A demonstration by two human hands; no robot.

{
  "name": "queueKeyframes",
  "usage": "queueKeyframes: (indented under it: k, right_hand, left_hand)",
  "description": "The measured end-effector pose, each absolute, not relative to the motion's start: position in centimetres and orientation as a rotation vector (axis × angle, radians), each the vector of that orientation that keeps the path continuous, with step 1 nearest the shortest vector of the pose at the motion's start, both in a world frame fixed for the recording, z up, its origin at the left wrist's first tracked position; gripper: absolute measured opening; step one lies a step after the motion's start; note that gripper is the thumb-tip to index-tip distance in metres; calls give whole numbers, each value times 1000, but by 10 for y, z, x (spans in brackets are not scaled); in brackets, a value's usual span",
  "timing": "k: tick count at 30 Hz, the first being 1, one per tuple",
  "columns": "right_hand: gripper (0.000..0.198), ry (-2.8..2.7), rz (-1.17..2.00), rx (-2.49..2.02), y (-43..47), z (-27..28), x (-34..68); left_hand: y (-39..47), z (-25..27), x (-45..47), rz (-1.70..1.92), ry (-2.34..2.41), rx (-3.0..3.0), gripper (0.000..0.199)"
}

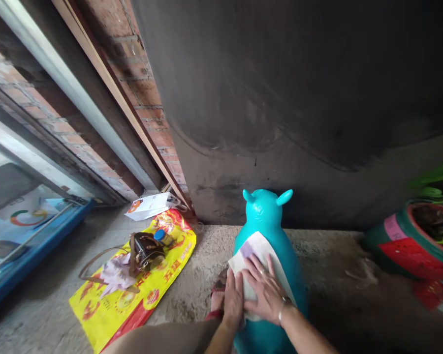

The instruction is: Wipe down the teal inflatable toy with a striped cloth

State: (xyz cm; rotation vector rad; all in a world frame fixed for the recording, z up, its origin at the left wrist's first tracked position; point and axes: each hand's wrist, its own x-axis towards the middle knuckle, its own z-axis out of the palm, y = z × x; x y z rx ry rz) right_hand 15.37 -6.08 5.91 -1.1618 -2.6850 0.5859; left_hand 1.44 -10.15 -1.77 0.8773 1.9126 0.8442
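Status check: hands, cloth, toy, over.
Left hand and right hand flat on cloth. Cloth draped on teal toy. Nothing in the way.

The lower body of the teal animal toy (268,231) runs off the bottom edge, the white cloth (256,253) lies partly hidden under both hands, and the flowerpot (409,246) is cut off at the right edge.

Red characters ran across the yellow plastic bag (133,290) on the floor, too blurred and skewed to read. The white paper bag (149,205) by the wall bore an orange emblem without legible words. A pink label on the green planter (395,231) showed no readable text.
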Motion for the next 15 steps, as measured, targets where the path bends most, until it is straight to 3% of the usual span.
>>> queueKeyframes:
  k: [3, 7, 15]
  right_hand:
    - [73, -2720, 189, -996, -106, 39, 188]
    - [59, -2613, -256, -911, -132, 18, 211]
    - [44, -2566, 410, -1368, -46, 49, 184]
  left_hand:
    - [-147, -33, 33, 875, 2022, 999, 73]
    - [-169, -42, 43, 747, 2161, 1162, 78]
    - [-62, 40, 45, 436, 2207, 1273, 61]
